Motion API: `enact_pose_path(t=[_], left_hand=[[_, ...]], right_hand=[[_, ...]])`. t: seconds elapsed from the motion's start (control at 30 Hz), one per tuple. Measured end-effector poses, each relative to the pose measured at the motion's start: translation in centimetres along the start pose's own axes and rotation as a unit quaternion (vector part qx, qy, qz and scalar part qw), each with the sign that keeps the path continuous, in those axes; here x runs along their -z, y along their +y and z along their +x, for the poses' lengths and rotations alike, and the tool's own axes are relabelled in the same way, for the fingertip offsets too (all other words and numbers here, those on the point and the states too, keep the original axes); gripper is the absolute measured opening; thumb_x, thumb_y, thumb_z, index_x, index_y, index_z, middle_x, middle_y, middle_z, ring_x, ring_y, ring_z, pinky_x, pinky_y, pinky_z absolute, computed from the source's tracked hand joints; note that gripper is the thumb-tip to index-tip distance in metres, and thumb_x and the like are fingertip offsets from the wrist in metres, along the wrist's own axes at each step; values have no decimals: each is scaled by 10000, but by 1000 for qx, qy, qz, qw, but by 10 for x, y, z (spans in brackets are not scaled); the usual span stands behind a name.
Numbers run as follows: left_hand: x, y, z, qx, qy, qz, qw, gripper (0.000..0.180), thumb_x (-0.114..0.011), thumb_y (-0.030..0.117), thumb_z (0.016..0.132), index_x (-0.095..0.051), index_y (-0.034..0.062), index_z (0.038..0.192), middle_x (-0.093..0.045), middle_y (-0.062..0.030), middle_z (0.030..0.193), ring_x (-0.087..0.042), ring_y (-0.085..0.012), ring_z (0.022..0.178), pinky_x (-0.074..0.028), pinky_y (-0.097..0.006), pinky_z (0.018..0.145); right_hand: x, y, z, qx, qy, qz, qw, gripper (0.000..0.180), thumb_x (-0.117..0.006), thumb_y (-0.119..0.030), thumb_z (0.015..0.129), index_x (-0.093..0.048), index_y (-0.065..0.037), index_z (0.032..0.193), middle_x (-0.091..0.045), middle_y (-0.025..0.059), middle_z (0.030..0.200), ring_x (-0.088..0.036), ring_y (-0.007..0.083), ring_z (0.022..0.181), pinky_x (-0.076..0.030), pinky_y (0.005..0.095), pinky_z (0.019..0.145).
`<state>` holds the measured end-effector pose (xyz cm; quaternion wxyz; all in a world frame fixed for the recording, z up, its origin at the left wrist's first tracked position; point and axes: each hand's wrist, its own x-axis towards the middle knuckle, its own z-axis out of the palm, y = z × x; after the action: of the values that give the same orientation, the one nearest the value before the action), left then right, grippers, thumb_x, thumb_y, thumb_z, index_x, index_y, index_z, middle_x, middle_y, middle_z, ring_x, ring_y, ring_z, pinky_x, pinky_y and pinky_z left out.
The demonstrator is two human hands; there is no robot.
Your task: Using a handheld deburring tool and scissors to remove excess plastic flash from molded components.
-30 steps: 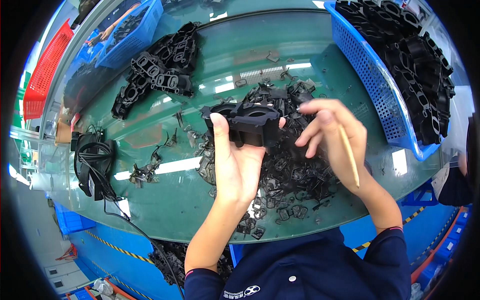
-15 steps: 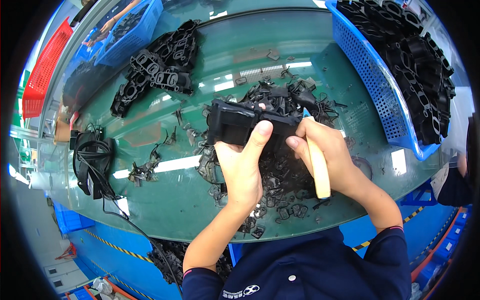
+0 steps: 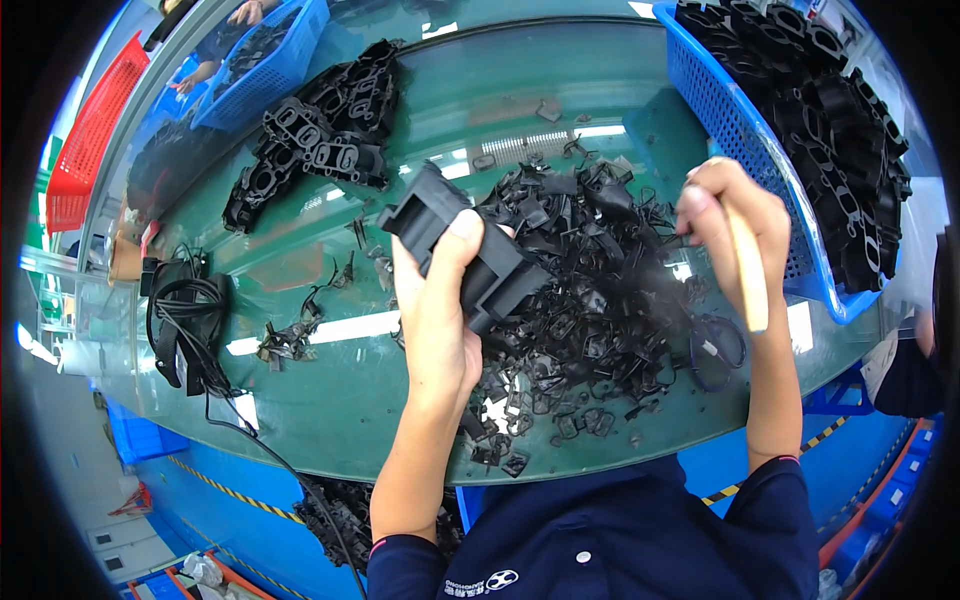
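Note:
My left hand (image 3: 435, 300) grips a black moulded plastic part (image 3: 470, 250), tilted, its thumb lying across the recessed side. Off to the right, my right hand (image 3: 738, 225) is closed round a tool with a pale yellow handle (image 3: 745, 265); the working end is hidden behind the fingers. Between the hands and below them spreads a heap of black plastic scraps (image 3: 590, 290) on the green tabletop (image 3: 330, 420). The part is held above the heap's left side, apart from the tool.
A blue basket (image 3: 740, 130) full of black parts stands at the right. More black parts (image 3: 320, 140) lie at the back left. A coiled black cable (image 3: 190, 320) sits on the left. Beyond the partition are a red basket (image 3: 95, 130) and another blue basket (image 3: 265, 75).
My right hand has moved right with the tool, away from the part. My left hand has shifted left and turned the part to a slant. Behind the partition, another person's hands moved.

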<state>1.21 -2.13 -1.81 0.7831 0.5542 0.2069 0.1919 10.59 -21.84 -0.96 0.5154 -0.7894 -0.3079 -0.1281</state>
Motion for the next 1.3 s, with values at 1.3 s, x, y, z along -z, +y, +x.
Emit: enact_pose_path(t=[1.3], left_hand=[[-6, -1, -11, 79, -61, 7, 995, 382, -595, 358, 860, -442, 57, 1040, -604, -104, 850, -560, -83, 549, -356, -189, 307]], right_hand=[[-48, -21, -33, 24, -103, 204, 973, 111, -614, -91, 852, -564, 5, 878, -562, 50, 778, -526, 137, 737, -432, 269, 679]])
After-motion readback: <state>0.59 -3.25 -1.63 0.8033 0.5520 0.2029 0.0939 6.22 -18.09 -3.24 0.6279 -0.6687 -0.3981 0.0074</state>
